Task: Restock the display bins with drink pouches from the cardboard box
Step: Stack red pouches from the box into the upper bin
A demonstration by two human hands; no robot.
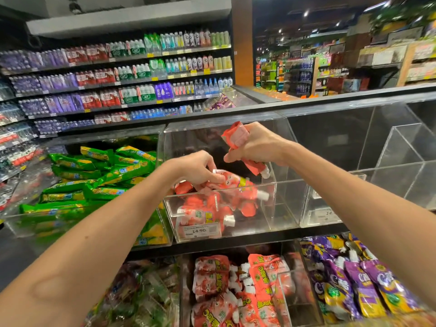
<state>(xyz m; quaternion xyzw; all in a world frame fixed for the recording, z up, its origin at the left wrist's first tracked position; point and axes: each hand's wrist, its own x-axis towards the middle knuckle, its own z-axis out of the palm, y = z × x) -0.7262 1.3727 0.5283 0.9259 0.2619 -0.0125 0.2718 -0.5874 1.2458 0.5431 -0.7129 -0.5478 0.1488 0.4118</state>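
Note:
A clear acrylic bin (pixel 278 204) in the middle of the upper row holds several red drink pouches (pixel 207 208) with white caps. My left hand (pixel 198 167) reaches into it and pinches the top of one red pouch (pixel 236 182) lying on the pile. My right hand (pixel 257 145) is raised above the bin and grips a bunch of red pouches (pixel 236 135), caps pointing down right. The cardboard box is out of view.
The left bin (pixel 77 185) is full of green packets. To the right stand clear bins (pixel 377 185) with nothing visible inside. The lower row holds red pouches (pixel 236 291), purple pouches (pixel 354 279) and dark packets (pixel 146 291). Bottled drink shelves (pixel 118 74) line the back.

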